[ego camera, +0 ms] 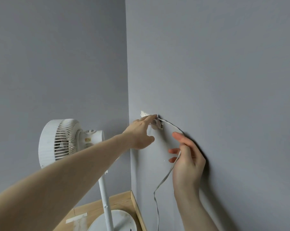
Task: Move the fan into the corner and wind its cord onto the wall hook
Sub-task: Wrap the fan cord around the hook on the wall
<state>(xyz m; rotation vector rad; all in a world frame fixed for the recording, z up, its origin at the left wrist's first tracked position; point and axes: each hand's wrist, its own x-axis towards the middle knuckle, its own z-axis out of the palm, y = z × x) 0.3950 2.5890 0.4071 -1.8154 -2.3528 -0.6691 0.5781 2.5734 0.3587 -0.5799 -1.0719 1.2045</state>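
The cord point(164, 178) is pinched by the right hand point(186, 162) and pressed at the wall hook point(158, 125) by the left hand's point(140, 133) outstretched fingers point(151, 116).

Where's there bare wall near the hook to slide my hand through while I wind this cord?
Bare grey wall lies above the small wall hook and right of the right hand. It is crowded at the hook itself: the left hand touches it, and the thin white cord arcs down to the right hand, beside the white pedestal fan.
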